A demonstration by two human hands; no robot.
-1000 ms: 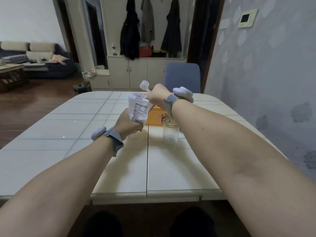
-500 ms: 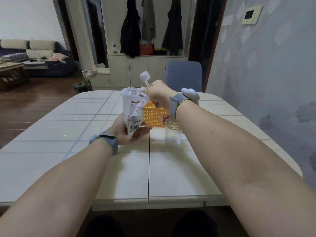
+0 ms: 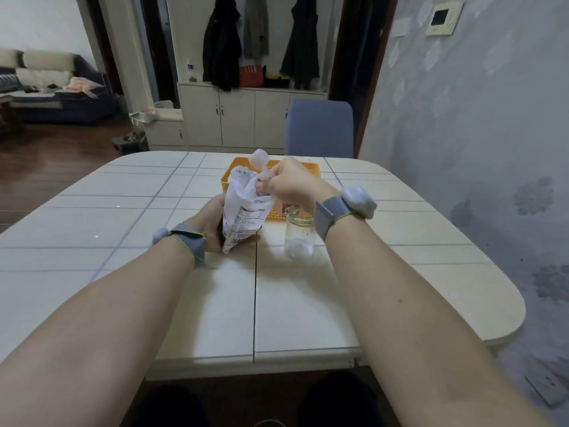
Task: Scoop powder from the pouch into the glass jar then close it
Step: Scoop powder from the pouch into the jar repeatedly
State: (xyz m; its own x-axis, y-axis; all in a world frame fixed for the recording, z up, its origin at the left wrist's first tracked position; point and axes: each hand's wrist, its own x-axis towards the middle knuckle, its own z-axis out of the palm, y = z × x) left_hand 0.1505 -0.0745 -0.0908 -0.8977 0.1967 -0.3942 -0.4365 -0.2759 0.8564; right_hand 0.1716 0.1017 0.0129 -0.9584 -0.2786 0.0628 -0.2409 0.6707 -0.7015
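Powder pouch [image 3: 244, 211] gripped upright in left hand [image 3: 212, 223]; right hand [image 3: 288, 188] closed on white scoop [image 3: 260, 163] at its mouth. Scooping step, probably. Next: carry across to open glass jar [image 3: 300, 234] just below right wrist, beside orange basket [image 3: 228, 180].

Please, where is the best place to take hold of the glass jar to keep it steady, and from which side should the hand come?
Probably the clear side wall of the glass jar, below its rim, approached from the right. It stands upright with an open mouth that must stay free, and the pouch crowds its left.
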